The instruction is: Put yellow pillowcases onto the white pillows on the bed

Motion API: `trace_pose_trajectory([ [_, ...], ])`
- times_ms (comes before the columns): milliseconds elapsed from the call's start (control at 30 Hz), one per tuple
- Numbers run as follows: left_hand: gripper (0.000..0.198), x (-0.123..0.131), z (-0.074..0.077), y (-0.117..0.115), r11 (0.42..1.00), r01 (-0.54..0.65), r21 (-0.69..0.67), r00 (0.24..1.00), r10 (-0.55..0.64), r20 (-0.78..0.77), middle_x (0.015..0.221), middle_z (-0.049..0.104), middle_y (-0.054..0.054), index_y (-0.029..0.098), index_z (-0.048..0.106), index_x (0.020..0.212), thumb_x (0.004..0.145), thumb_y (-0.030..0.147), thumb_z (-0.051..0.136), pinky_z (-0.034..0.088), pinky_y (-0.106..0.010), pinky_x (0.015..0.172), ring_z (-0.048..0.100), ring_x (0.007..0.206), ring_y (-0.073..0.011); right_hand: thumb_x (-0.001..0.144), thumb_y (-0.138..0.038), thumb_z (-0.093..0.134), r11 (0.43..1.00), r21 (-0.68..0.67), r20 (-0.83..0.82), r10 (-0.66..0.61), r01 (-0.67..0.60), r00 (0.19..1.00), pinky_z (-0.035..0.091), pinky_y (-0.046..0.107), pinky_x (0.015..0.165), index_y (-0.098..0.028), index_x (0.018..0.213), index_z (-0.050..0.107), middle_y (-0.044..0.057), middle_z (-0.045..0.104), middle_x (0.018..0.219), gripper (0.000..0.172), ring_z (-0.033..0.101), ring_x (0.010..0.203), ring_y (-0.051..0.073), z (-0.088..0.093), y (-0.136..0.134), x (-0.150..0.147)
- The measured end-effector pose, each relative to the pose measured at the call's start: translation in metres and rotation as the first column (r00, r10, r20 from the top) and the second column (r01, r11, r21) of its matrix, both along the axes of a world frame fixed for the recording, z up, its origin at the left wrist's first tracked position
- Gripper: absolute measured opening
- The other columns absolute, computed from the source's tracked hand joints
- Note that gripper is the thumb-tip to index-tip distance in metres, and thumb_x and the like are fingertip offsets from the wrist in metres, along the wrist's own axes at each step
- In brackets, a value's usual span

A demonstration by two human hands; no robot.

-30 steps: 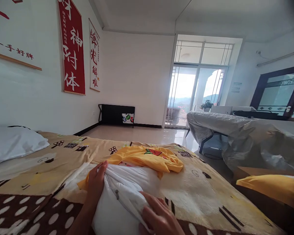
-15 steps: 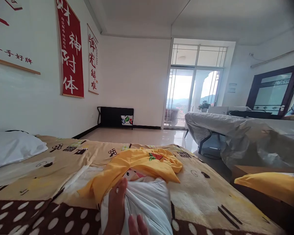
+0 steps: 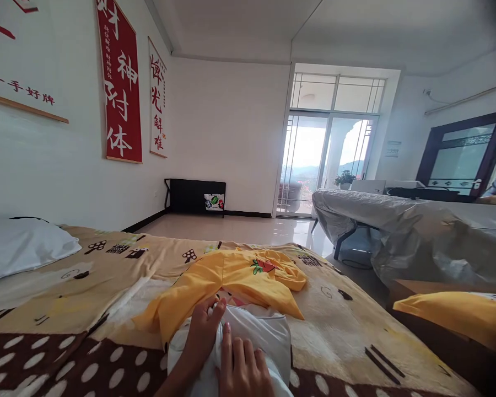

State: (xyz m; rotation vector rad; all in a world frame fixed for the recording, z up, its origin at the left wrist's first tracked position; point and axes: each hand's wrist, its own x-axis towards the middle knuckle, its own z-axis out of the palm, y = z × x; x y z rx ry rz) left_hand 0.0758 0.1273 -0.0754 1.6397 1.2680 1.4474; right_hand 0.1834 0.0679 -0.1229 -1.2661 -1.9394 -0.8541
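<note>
A white pillow (image 3: 260, 337) lies at the near edge of the bed, partly inside a yellow pillowcase (image 3: 235, 278) with a red and green print. My left hand (image 3: 201, 337) is closed on the pillow's bunched white fabric next to the pillowcase opening. My right hand (image 3: 242, 366) rests just right of it on the same white fabric, fingers together and pointing forward, pressed down on the pillow. Both wrists leave the frame at the bottom.
The bed carries a yellow and brown patterned blanket (image 3: 86, 275). A second white pillow (image 3: 20, 245) lies at the far left. A plastic-covered table (image 3: 417, 231) stands to the right, and a yellow cushion (image 3: 454, 317) near it. A glass balcony door (image 3: 326, 160) is ahead.
The pillowcase has slid further over the white pillow. My left hand moved right and closer to me, and my right hand came in beside it on top of the pillow.
</note>
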Motion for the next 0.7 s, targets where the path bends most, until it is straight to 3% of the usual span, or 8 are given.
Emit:
trace_pose_trajectory([
  [100,0.045,-0.013,0.011,0.002,0.991,0.129,-0.029,0.982,-0.132,-0.133,0.060,0.043,0.001,0.020,0.041,0.059,0.081,0.059,0.038,0.035,-0.028,0.062,0.041,0.061,-0.0154,0.078,-0.004,0.049,0.994,0.048,0.003,0.098,-0.098,0.995,0.045,0.028,0.054,-0.013,0.111,0.059,0.006,0.066,0.073,0.035,0.062,0.062,0.019,0.003,0.012,0.004],
  [233,0.036,-0.043,0.023,0.006,0.999,0.053,0.007,0.937,-0.048,-0.346,0.070,0.053,-0.002,0.020,0.048,0.071,0.088,0.045,0.030,0.038,-0.029,0.067,0.049,0.067,-0.0175,0.064,-0.002,0.053,0.970,-0.107,-0.047,0.215,-0.219,0.975,0.042,0.025,0.051,-0.019,0.100,0.056,0.001,0.066,0.077,0.040,0.063,0.066,0.018,0.018,0.016,0.017],
  [333,0.016,-0.059,0.022,0.011,0.999,0.016,0.051,0.788,0.018,-0.615,0.093,0.060,-0.006,0.019,0.054,0.085,0.081,0.031,0.044,0.041,-0.032,0.081,0.055,0.089,-0.0212,0.063,-0.002,0.053,0.928,-0.256,-0.125,0.246,-0.271,0.961,0.041,0.023,0.053,-0.024,0.094,0.055,-0.003,0.067,0.080,0.038,0.065,0.071,0.016,0.030,0.014,0.025],
  [400,0.022,-0.061,0.017,0.015,0.999,-0.017,0.031,0.698,0.034,-0.715,0.106,0.059,-0.009,0.017,0.056,0.097,0.077,0.026,0.050,0.041,-0.033,0.089,0.054,0.102,-0.0230,0.065,-0.002,0.053,0.917,-0.295,-0.144,0.235,-0.269,0.961,0.041,0.023,0.053,-0.025,0.089,0.054,-0.004,0.066,0.080,0.033,0.065,0.070,0.015,0.034,0.013,0.028],
  [600,0.029,-0.055,0.007,0.028,0.959,-0.278,0.051,0.546,0.201,-0.813,0.113,0.060,-0.013,0.014,0.058,0.105,0.082,0.010,0.041,0.040,-0.034,0.091,0.053,0.112,-0.0255,0.072,-0.002,0.052,0.919,-0.267,-0.097,0.275,-0.291,0.957,0.040,0.018,0.049,-0.026,0.095,0.055,-0.005,0.066,0.076,0.033,0.065,0.060,0.011,0.048,0.002,0.034],
  [700,0.020,-0.057,0.015,0.022,0.967,-0.255,0.017,0.612,0.175,-0.772,0.101,0.065,-0.012,0.015,0.060,0.091,0.085,0.014,0.041,0.041,-0.031,0.082,0.059,0.099,-0.0242,0.079,-0.008,0.049,0.923,-0.201,-0.092,0.316,-0.329,0.944,0.044,0.016,0.051,-0.028,0.102,0.059,-0.004,0.066,0.074,0.032,0.065,0.059,0.011,0.066,-0.020,0.048],
])
